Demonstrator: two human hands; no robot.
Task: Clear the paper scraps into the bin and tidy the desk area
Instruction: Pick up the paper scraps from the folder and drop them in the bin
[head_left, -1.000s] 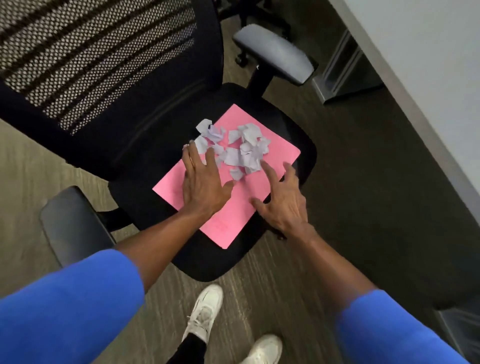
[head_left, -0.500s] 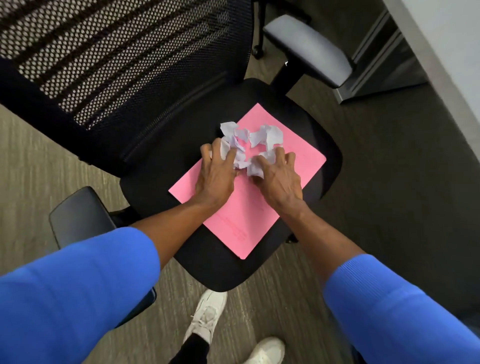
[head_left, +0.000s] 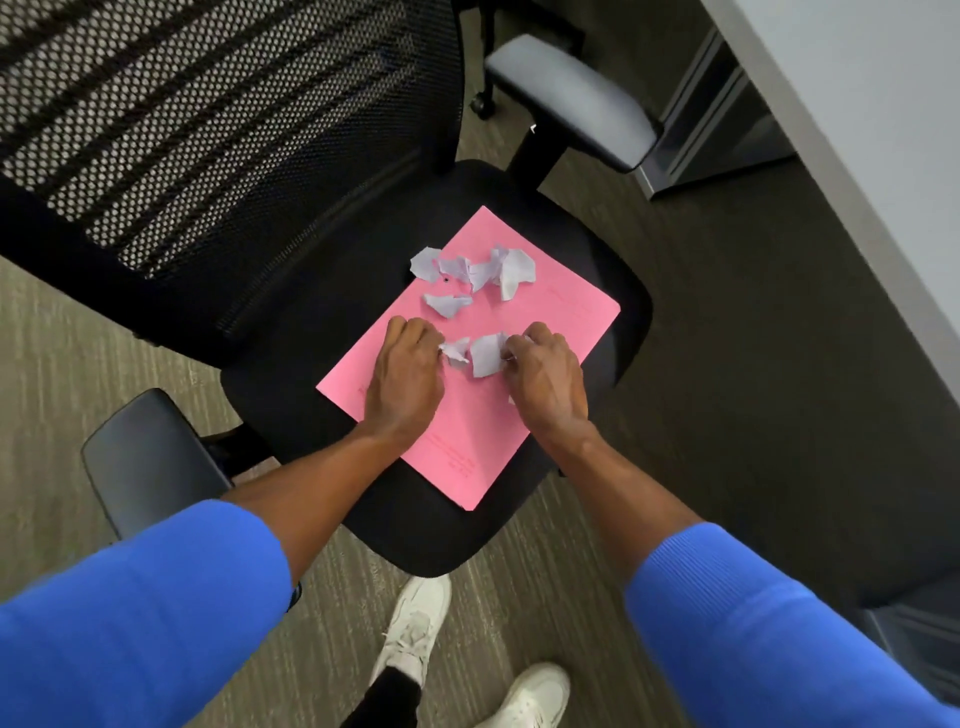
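A pink folder lies flat on the black seat of an office chair. Torn pale paper scraps are scattered on its far half. My left hand is curled over the folder's middle with a scrap pinched at its fingertips. My right hand is closed around another scrap beside it. Both hands rest low on the folder, close together. No bin is in view.
The chair's mesh backrest fills the upper left, with armrests at the far right and near left. A white desk edge runs down the right side. My white shoes stand on the carpet below the seat.
Both hands have closed on scraps and pulled back toward me across the folder, leaving a separate cluster of scraps on its far half.
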